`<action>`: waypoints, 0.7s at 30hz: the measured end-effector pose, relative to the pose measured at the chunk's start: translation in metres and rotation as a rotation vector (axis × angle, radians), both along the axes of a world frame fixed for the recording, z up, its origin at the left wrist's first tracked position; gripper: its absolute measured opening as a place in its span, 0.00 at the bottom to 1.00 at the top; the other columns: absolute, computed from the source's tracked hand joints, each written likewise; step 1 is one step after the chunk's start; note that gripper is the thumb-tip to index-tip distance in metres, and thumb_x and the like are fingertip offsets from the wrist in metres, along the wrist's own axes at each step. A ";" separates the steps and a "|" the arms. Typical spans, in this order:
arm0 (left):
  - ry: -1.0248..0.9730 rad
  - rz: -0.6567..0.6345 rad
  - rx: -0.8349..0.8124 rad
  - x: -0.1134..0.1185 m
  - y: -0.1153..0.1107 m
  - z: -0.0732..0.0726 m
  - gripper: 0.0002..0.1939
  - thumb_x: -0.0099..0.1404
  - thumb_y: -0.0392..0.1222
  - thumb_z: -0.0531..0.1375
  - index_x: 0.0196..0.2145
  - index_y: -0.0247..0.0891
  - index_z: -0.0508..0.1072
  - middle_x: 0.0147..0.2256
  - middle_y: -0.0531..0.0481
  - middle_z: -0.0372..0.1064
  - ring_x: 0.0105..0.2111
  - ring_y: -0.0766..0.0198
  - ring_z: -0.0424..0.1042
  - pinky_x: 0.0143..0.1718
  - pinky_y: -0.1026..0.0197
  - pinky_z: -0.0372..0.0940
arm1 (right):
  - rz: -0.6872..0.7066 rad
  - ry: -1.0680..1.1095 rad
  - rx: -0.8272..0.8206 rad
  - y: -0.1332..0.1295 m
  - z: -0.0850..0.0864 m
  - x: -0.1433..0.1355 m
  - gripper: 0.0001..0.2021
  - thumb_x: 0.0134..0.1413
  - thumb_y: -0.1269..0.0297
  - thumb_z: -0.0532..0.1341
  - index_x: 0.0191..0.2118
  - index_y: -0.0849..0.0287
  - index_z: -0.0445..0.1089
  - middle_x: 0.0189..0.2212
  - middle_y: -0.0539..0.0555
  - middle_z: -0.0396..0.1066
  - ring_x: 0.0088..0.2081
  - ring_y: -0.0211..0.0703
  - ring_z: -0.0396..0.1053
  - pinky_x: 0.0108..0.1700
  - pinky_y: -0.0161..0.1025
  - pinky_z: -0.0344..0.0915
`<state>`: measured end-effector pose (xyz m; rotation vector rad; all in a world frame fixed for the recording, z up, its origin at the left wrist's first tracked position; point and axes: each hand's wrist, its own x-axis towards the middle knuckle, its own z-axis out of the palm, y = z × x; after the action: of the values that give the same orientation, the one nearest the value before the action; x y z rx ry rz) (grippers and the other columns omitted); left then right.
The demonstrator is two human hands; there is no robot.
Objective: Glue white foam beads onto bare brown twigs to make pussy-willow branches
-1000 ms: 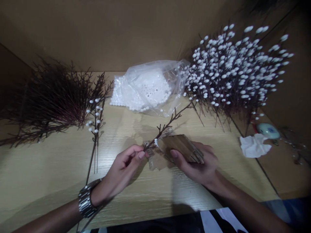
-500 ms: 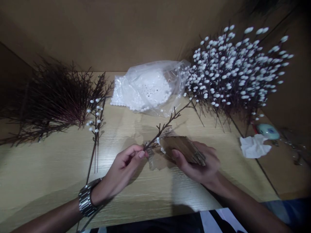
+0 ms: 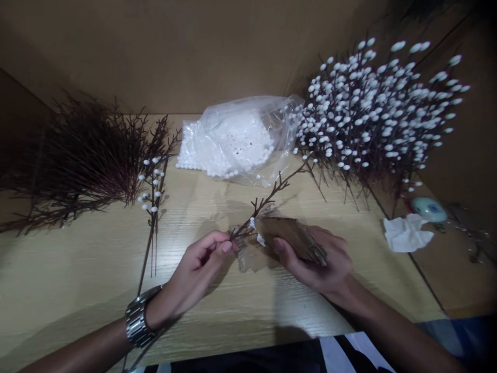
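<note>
Between thumb and fingers, my left hand (image 3: 207,259) pinches the lower end of a brown artificial twig (image 3: 259,207), which slants up and away to the right. My right hand (image 3: 318,259) grips a folded piece of brown cardboard (image 3: 289,235), thumb on top. White glue-like stuff (image 3: 261,239) shows at the cardboard's left edge, close against the twig; whether they touch I cannot tell. Beneath lies a torn, stained scrap (image 3: 248,259) on the table. A clear plastic bag (image 3: 233,142) of small white beads rests beyond the twig's middle.
Bare brown twigs (image 3: 89,155) are heaped at the left, beside a finished-looking twig with white berries (image 3: 154,191). A big bunch of white-berried twigs (image 3: 373,109) fills the back right. Crumpled tissue (image 3: 407,233) and a pale green object (image 3: 428,209) lie at the right.
The cardboard in my right hand has shifted very slightly left against the twig. My left hand and the twig hold still.
</note>
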<state>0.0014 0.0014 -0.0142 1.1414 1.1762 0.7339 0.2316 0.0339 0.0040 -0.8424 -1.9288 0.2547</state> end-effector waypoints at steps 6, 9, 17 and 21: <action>0.007 -0.002 0.015 0.000 0.000 0.001 0.14 0.73 0.51 0.54 0.37 0.40 0.71 0.20 0.61 0.50 0.19 0.69 0.47 0.17 0.68 0.45 | 0.025 -0.042 0.027 0.000 0.001 0.000 0.10 0.55 0.74 0.65 0.42 0.57 0.71 0.33 0.52 0.80 0.28 0.39 0.77 0.29 0.35 0.76; 0.007 -0.002 0.006 0.001 0.001 0.000 0.13 0.73 0.51 0.55 0.37 0.41 0.71 0.21 0.60 0.53 0.19 0.70 0.47 0.18 0.68 0.45 | 0.052 -0.052 0.027 0.001 0.001 0.000 0.11 0.54 0.76 0.65 0.43 0.58 0.71 0.35 0.53 0.80 0.30 0.40 0.77 0.30 0.35 0.76; -0.016 0.004 -0.008 0.000 0.000 -0.001 0.13 0.74 0.50 0.55 0.37 0.41 0.71 0.22 0.60 0.55 0.19 0.70 0.46 0.18 0.68 0.47 | -0.032 -0.003 0.074 0.000 -0.002 0.002 0.09 0.53 0.76 0.67 0.39 0.57 0.72 0.31 0.52 0.80 0.27 0.39 0.76 0.28 0.35 0.76; -0.016 0.000 0.001 0.000 0.000 0.000 0.12 0.74 0.50 0.55 0.37 0.41 0.72 0.20 0.61 0.52 0.19 0.70 0.46 0.18 0.68 0.47 | 0.026 -0.038 0.015 0.000 -0.002 0.001 0.11 0.55 0.74 0.65 0.44 0.56 0.71 0.34 0.51 0.80 0.29 0.39 0.77 0.28 0.36 0.76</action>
<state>0.0016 0.0010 -0.0145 1.1349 1.1624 0.7426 0.2323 0.0343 0.0025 -0.8182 -1.9757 0.2414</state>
